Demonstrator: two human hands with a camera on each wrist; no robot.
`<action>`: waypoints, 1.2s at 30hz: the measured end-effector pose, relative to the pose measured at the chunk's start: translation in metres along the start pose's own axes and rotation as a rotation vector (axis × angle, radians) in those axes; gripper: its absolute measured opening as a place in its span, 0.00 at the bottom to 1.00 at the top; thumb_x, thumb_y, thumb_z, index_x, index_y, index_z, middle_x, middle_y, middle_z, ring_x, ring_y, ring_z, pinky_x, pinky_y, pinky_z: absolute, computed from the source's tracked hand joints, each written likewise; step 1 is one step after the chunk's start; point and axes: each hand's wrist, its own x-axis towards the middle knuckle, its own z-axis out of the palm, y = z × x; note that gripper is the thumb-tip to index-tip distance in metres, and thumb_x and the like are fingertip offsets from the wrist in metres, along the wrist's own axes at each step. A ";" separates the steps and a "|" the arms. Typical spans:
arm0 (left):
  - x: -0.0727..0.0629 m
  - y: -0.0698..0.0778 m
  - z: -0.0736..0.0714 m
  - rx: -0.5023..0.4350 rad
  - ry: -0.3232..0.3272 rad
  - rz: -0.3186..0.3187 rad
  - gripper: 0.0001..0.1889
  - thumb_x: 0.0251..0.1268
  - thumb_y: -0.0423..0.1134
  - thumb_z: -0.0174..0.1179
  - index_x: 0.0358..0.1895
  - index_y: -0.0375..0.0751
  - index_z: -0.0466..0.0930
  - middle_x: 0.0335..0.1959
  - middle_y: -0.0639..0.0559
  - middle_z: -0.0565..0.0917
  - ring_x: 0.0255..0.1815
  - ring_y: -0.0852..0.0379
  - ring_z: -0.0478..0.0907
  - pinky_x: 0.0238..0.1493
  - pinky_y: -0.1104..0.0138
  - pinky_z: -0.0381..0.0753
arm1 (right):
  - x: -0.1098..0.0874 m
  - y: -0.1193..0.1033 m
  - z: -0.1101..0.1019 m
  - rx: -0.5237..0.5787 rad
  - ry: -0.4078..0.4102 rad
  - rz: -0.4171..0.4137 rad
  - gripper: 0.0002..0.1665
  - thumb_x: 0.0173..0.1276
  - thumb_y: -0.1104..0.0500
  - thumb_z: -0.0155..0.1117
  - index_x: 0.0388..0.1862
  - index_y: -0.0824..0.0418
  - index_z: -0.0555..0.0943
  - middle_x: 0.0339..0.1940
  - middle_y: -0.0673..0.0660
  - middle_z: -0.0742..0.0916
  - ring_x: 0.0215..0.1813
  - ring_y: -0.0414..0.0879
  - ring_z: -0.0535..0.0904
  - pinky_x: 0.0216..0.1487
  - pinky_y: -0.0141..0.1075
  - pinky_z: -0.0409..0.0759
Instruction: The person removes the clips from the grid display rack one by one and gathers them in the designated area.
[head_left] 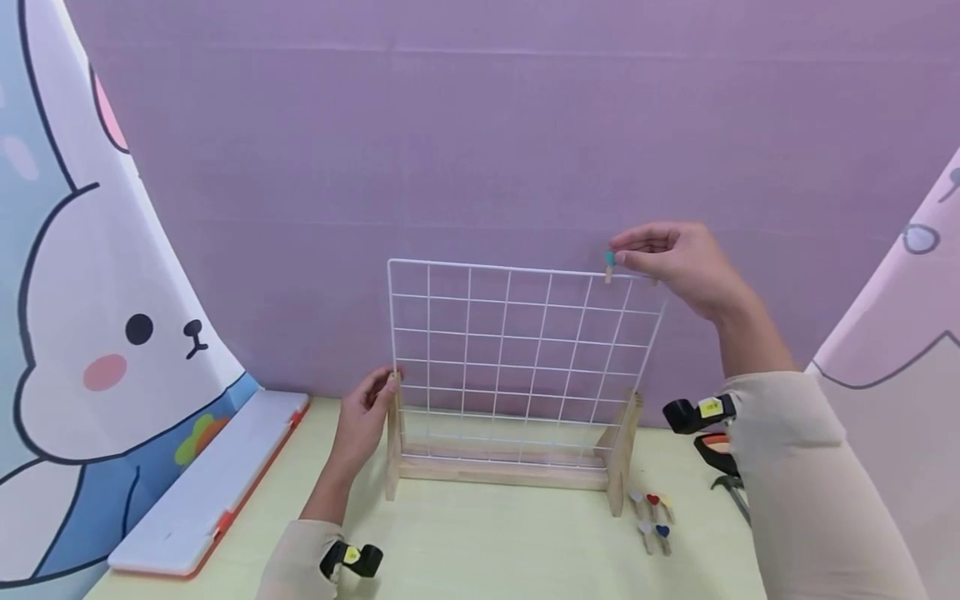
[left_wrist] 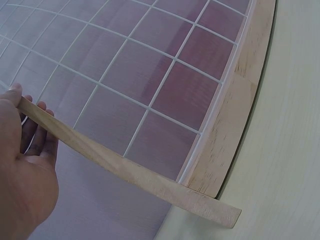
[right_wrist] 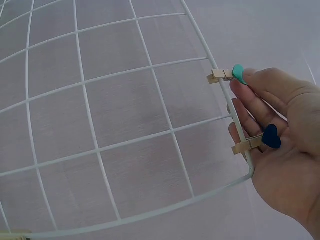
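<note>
A white wire grid panel [head_left: 525, 270] stands upright in a wooden stand [head_left: 502, 475]. My left hand [head_left: 360, 427] holds the top of the stand's left upright [left_wrist: 125, 172] between thumb and fingers. At the panel's top edge, towards the right corner, my right hand [head_left: 686, 262] pinches a mini clothespin with a teal heart [right_wrist: 238, 73]; its wooden jaws straddle the top wire. Closer to the corner, a clothespin with a dark blue heart [right_wrist: 271, 136] is clipped on the same wire, beside the right palm. In the head view the right hand mostly hides that one.
Several loose heart clothespins [head_left: 653, 501] lie on the table right of the stand. Farther right are a hammer [head_left: 733, 493] and an orange-and-black tool [head_left: 716, 452], partly behind the right sleeve. A flat white case [head_left: 210, 487] with orange edging lies left. A purple backdrop rises behind.
</note>
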 end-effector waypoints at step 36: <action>0.003 0.002 0.004 -0.014 0.001 0.000 0.20 0.80 0.45 0.57 0.65 0.38 0.79 0.64 0.40 0.84 0.57 0.65 0.80 0.54 0.83 0.77 | -0.002 0.000 -0.001 0.013 0.111 0.061 0.14 0.69 0.54 0.74 0.51 0.56 0.90 0.34 0.34 0.91 0.43 0.36 0.83 0.35 0.30 0.80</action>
